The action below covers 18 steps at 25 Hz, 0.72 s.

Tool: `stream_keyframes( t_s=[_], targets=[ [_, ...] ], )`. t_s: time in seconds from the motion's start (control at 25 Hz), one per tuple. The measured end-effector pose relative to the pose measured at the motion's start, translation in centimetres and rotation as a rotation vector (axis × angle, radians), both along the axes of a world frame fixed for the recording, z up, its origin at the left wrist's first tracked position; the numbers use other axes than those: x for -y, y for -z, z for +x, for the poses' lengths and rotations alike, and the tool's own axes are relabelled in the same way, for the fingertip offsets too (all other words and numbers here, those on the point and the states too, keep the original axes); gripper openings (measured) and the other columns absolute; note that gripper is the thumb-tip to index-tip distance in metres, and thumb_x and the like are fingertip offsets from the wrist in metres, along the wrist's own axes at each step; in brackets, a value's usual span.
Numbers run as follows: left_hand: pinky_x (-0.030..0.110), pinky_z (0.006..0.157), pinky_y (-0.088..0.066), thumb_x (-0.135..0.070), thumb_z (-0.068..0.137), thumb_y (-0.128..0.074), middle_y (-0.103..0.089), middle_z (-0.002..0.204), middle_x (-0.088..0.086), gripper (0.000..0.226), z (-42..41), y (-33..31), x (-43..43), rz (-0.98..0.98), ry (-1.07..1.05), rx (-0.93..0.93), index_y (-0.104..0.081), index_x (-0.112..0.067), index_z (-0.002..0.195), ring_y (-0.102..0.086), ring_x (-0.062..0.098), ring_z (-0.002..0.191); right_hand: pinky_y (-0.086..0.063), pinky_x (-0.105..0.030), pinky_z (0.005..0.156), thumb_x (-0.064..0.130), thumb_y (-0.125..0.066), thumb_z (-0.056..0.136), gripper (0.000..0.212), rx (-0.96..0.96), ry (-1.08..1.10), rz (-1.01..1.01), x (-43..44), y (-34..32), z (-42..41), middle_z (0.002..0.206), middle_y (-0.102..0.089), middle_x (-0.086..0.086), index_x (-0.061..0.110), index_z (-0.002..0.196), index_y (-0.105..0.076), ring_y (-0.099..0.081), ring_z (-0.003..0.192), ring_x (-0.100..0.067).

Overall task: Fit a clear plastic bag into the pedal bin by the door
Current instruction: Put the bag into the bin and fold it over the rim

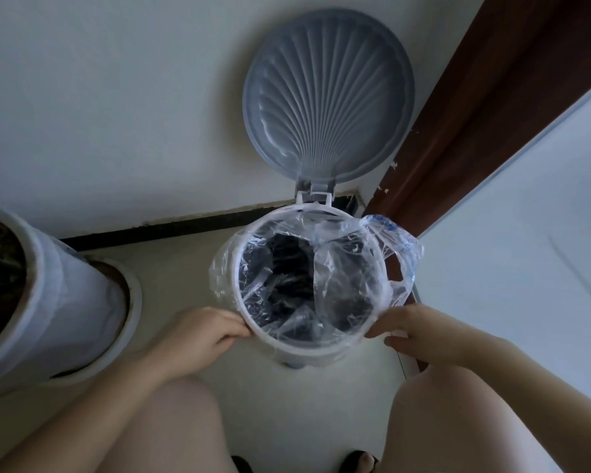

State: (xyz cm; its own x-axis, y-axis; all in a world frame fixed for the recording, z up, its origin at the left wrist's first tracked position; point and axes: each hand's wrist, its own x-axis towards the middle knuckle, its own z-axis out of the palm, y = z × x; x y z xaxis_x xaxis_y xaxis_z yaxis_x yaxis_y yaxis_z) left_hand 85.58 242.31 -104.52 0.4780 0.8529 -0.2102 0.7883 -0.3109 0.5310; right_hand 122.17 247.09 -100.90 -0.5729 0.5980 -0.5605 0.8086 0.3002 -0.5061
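Observation:
A small white pedal bin [302, 351] stands on the floor in front of my knees. Its grey ribbed lid [328, 97] is up and leans against the wall. A clear plastic bag [342, 281] lines the inside and is folded over the rim on the left and far sides. A loose part with a handle loop hangs outside on the right. My left hand [198, 336] pinches the bag at the rim's near-left edge. My right hand [420, 331] pinches the bag at the rim's near-right edge.
A tall white planter [58, 302] on a saucer stands at the left, close to my left arm. A brown door frame [475, 114] and a pale door [526, 250] run along the right. The wall with a dark skirting strip [171, 230] is just behind the bin.

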Motion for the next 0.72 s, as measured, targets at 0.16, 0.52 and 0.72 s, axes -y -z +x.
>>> stream_keyframes(
  t_s=[0.16,0.52,0.72],
  targets=[
    [0.030,0.084,-0.051,-0.002,0.083,-0.061,-0.075,0.080,-0.014,0.047,-1.4,-2.1,-0.9,-0.382,-0.460,0.324,-0.072,-0.046,0.073,-0.068,0.004,0.081,-0.054,-0.021,0.083,-0.007,-0.050,0.083,0.036,-0.232,0.551,-0.180,-0.3,-1.4,0.6,0.094,-0.072,0.003,0.021,0.086,-0.072,-0.066,0.087,-0.003],
    [0.036,0.083,-0.047,-0.032,0.091,-0.048,-0.054,0.130,-0.005,0.039,6.1,-3.3,-5.1,0.094,-0.801,0.197,-0.046,-0.029,0.130,-0.056,0.017,0.106,-0.039,-0.030,0.101,0.017,-0.054,0.088,0.039,-0.414,0.720,0.618,-3.3,-1.3,-6.6,0.129,-0.055,0.004,0.024,0.127,-0.053,-0.048,0.121,-0.013],
    [0.043,0.105,-0.038,-0.034,0.092,-0.047,-0.033,0.151,0.004,0.058,8.2,-1.1,-7.0,0.097,-0.779,0.046,-0.028,-0.017,0.144,-0.036,0.024,0.133,-0.024,-0.047,0.114,0.036,-0.053,0.090,0.064,-0.086,0.621,0.535,-6.2,2.0,-7.6,0.153,-0.030,-0.002,0.026,0.146,-0.025,-0.024,0.141,-0.025]
  ],
)
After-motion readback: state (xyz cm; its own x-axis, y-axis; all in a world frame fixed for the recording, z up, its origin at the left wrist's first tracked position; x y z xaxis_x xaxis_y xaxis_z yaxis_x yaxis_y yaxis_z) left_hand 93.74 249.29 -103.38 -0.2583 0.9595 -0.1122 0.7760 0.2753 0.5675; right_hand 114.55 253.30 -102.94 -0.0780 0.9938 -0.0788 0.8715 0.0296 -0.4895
